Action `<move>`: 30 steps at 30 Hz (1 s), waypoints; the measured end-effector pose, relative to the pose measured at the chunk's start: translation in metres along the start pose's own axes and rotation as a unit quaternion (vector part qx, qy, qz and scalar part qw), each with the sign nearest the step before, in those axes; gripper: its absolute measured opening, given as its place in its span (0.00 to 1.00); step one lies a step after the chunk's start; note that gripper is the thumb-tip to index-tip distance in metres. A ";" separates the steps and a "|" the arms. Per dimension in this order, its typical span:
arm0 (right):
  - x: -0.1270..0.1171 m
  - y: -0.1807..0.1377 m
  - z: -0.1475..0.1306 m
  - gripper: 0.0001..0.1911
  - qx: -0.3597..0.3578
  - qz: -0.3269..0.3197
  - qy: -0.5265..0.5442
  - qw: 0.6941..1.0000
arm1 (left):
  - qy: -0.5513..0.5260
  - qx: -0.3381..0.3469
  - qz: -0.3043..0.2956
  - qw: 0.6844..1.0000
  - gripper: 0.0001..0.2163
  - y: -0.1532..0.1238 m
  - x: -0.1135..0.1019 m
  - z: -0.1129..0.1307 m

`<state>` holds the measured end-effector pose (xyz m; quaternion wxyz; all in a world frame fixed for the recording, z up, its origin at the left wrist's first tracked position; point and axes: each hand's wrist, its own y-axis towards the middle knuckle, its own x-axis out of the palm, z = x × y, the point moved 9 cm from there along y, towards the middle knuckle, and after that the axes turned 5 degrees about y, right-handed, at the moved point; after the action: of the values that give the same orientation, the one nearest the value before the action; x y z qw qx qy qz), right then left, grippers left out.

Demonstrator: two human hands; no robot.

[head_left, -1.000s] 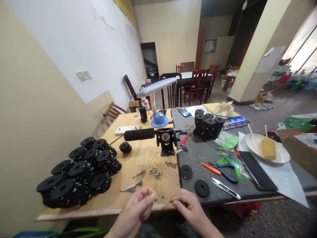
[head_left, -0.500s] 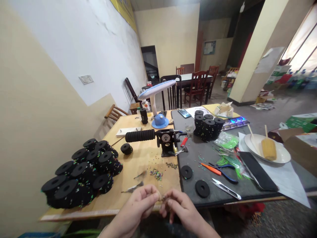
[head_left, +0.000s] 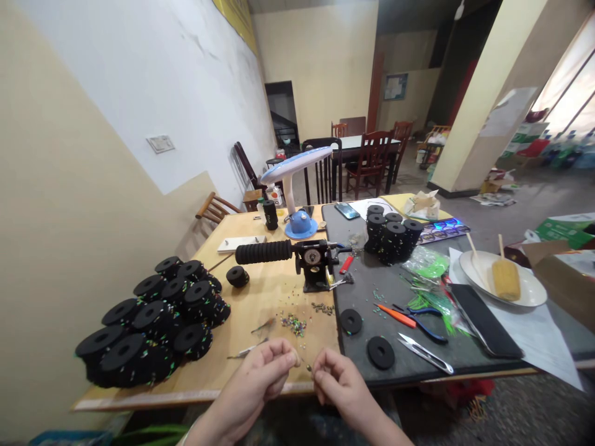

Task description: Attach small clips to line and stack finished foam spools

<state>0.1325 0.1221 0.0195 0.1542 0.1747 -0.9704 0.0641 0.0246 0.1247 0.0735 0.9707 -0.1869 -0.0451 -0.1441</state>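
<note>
My left hand (head_left: 260, 375) is closed in a pinch over the front edge of the wooden table (head_left: 260, 297). Facing it, a short gap away, my right hand (head_left: 338, 381) pinches too. A thin line, barely visible, seems to span the gap. On it, by the right fingertips, sits a small dark bead-like piece (head_left: 308, 367). Just beyond the hands lie a heap of coloured beads (head_left: 294, 323) and several small dark metal pieces (head_left: 322, 308). A thin pale tool (head_left: 248, 351) lies beside my left hand, partly hidden by it.
Black foam spools (head_left: 153, 316) crowd the left. A clamp-like device with a black ribbed handle (head_left: 264, 252) stands mid-table, before a blue lamp (head_left: 301, 224). On the dark mat lie foam discs (head_left: 381, 352), snips (head_left: 425, 354), pliers (head_left: 430, 325) and an orange tool (head_left: 395, 316).
My hands have moved apart, the right one shifting slightly right. The small dark piece now shows more clearly between them. Both still pinch.
</note>
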 end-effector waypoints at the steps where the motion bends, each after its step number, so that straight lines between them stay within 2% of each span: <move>1: -0.001 0.001 0.001 0.15 -0.002 0.004 0.001 1.000 | 0.000 0.001 0.002 1.000 0.17 0.000 0.000 0.000; 11: -0.004 0.000 0.010 0.10 0.019 0.003 0.033 0.999 | -0.019 0.000 0.001 1.000 0.18 0.003 0.002 0.003; 21: -0.003 -0.003 0.009 0.16 0.003 -0.018 0.027 0.999 | -0.025 0.007 -0.014 1.000 0.18 0.005 0.003 0.004; 30: -0.012 -0.005 0.015 0.17 -0.003 0.006 0.012 1.000 | -0.012 0.010 -0.015 1.000 0.17 0.001 0.006 0.009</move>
<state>0.1413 0.1184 0.0021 0.1658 0.1680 -0.9696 0.0643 0.0306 0.1272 0.0822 0.9697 -0.1779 -0.0608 -0.1562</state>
